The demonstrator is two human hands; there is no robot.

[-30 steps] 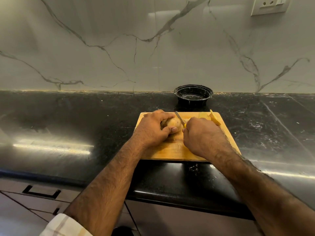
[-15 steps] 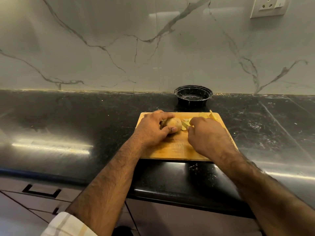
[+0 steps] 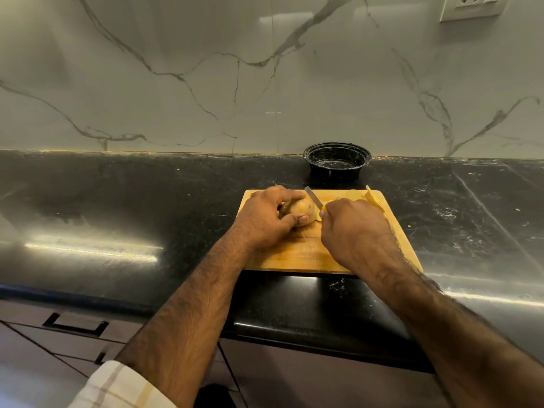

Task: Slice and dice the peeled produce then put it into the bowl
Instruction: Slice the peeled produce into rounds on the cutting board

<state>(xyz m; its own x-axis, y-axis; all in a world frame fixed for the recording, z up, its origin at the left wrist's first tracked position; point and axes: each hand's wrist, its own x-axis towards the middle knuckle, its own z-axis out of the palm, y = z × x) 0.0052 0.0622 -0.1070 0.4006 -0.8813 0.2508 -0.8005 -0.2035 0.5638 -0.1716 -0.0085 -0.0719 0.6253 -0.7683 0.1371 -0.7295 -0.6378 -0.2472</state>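
a potato (image 3: 300, 208) lies on a wooden board (image 3: 297, 254) on a black counter (image 3: 147, 201); the left hand (image 3: 265, 219) curls over it from the left, fingers arched across the top and far side, thumb pressed along the near side with its tip at the potato's lower right; the potato's right end pokes out past those fingers; the right hand (image 3: 353, 231) is closed round a knife (image 3: 314, 199), whose yellow handle is mostly hidden in the fist; the grey blade slants up and away to the left, lying against the potato's right end, just beyond the left fingertips; whether the edge has entered the flesh cannot be told; yellow slices (image 3: 372, 198) lie at the board's far right corner, partly behind the right hand; a black bowl (image 3: 337, 163) stands on the counter just beyond the board, against the marble wall (image 3: 265, 83); a pale sleeve (image 3: 117, 387) shows at the bottom left; a drawer handle (image 3: 75, 325) sits below the counter edge
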